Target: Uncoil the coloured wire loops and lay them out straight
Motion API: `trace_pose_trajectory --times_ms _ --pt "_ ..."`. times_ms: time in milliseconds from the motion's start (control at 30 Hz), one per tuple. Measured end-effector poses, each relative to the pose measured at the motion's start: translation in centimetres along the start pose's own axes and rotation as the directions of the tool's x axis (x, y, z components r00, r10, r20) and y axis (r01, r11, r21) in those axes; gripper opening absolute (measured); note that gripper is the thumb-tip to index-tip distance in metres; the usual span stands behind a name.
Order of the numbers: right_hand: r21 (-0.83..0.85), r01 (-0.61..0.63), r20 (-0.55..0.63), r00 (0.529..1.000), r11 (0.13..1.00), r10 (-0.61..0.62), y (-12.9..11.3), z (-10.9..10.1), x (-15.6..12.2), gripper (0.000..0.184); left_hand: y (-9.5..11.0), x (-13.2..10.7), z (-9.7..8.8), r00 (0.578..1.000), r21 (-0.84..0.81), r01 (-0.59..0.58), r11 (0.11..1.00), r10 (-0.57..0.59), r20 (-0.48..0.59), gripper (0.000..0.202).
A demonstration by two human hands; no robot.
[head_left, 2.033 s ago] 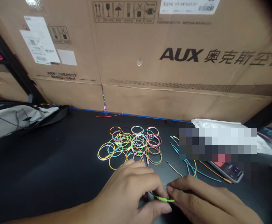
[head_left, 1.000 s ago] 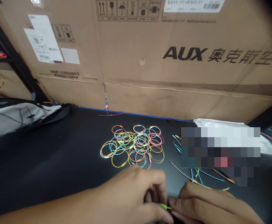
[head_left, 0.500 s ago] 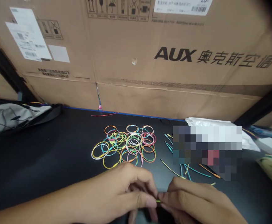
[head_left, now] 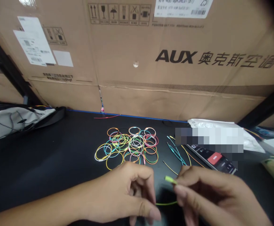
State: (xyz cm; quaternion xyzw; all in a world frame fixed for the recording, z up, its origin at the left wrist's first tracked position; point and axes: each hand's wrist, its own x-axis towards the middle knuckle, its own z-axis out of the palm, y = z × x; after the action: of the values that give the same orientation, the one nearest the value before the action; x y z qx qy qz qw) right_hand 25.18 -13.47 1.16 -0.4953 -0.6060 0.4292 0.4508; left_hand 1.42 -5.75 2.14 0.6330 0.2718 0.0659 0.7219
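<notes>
My right hand [head_left: 212, 191] pinches a thin yellow-green wire cable [head_left: 166, 204] near its thicker connector [head_left: 169, 179], which sticks out past the thumb and forefinger. The cable runs across the gap to my left hand [head_left: 129, 191], whose fingers are curled around it; its other end is hidden there. Behind the hands lies a pile of closed, coloured wire rings [head_left: 135, 141] in yellow, white, orange, pink, green and blue. Just beyond my right hand are several straight wire cables [head_left: 176, 153] in teal, yellow and orange.
A phone [head_left: 212, 157], partly blurred out, lies at the right beside a white plastic package [head_left: 247, 138]. At the left edge is a grey bag [head_left: 16, 121]. A large cardboard box [head_left: 122, 53] stands behind the black table [head_left: 45, 157]. A red cable [head_left: 107, 117] rests by the box.
My hands have drawn apart, my right hand moving up and right. The connector and a stretch of cable between the hands now show. The camera view has shifted slightly.
</notes>
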Motion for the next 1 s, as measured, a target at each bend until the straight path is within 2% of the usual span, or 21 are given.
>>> trace_pose_trajectory --times_ms 33,67,100,167,200,267,333,367,500,567,633,700,800,900,1000 --pt "0.106 -0.076 -0.038 0.996 0.992 0.08 -0.3 -0.7 0.5 0.032 0.1 -0.2 0.0 0.999 0.036 -0.047 0.998 0.047 0.001 0.038" --pt "0.143 -0.123 -0.116 0.983 0.982 0.14 -0.7 -1.6 1.0 0.035 0.3 -0.3 0.1 0.993 0.088 -0.112 0.99 0.114 -0.02 0.034" --pt "0.168 -0.13 -0.182 0.97 0.977 0.161 -1.0 -2.7 1.7 0.034 0.4 -0.4 0.1 0.98 0.157 -0.181 0.971 0.191 -0.054 0.029" --pt "0.156 -0.128 -0.239 0.957 0.979 0.164 -1.2 -4.7 3.1 0.037 0.4 -0.6 -0.1 0.929 0.365 -0.279 0.888 0.346 -0.13 0.017" --pt "0.136 -0.144 -0.242 0.955 0.98 0.173 -1.1 -5.5 3.8 0.037 0.3 -0.5 -0.3 0.894 0.511 -0.299 0.806 0.424 -0.145 0.012" --pt "0.051 -0.193 -0.187 0.962 0.98 0.199 -0.4 -6.6 4.8 0.037 -0.1 -0.4 -0.9 0.817 0.786 -0.287 0.548 0.568 -0.098 0.007" --pt "-0.068 -0.217 -0.139 0.969 0.974 0.206 0.8 -6.9 5.4 0.036 -0.4 -0.3 -1.6 0.766 0.918 -0.235 0.319 0.643 -0.027 0.011" --pt "-0.128 -0.207 -0.133 0.973 0.97 0.19 1.5 -6.9 5.5 0.037 -0.5 -0.3 -2.0 0.753 0.944 -0.2 0.262 0.658 -0.023 0.012" --pt "-0.382 -0.071 -0.182 0.983 0.921 0.0 2.8 -6.6 5.1 0.063 -0.2 -0.4 -3.0 0.761 0.972 -0.072 0.225 0.642 -0.092 0.012" --pt "-0.497 0.017 -0.165 0.98 0.868 -0.114 2.3 -6.5 4.5 0.055 0.0 -0.4 -2.9 0.784 0.975 -0.054 0.213 0.614 -0.091 0.018" --pt "-0.592 0.105 -0.116 0.97 0.799 -0.214 1.6 -6.5 3.9 0.036 0.1 -0.4 -2.5 0.814 0.974 -0.061 0.22 0.575 -0.079 0.024" --pt "-0.662 0.201 -0.057 0.947 0.722 -0.317 0.9 -6.4 3.5 0.019 0.0 -0.4 -2.1 0.84 0.97 -0.07 0.233 0.538 -0.068 0.027" --pt "-0.713 0.318 0.017 0.899 0.625 -0.438 0.8 -6.3 3.3 0.01 -0.5 -0.2 -1.9 0.861 0.966 -0.084 0.244 0.506 -0.053 0.029" --pt "-0.741 0.351 0.036 0.872 0.572 -0.488 1.0 -6.2 3.3 0.011 -1.1 0.0 -2.1 0.846 0.973 -0.138 0.183 0.532 0.02 0.01" --pt "-0.756 0.343 0.011 0.858 0.558 -0.513 0.9 -6.0 3.2 0.013 -1.5 0.1 -2.2 0.808 0.976 -0.209 0.063 0.573 0.136 0.021"
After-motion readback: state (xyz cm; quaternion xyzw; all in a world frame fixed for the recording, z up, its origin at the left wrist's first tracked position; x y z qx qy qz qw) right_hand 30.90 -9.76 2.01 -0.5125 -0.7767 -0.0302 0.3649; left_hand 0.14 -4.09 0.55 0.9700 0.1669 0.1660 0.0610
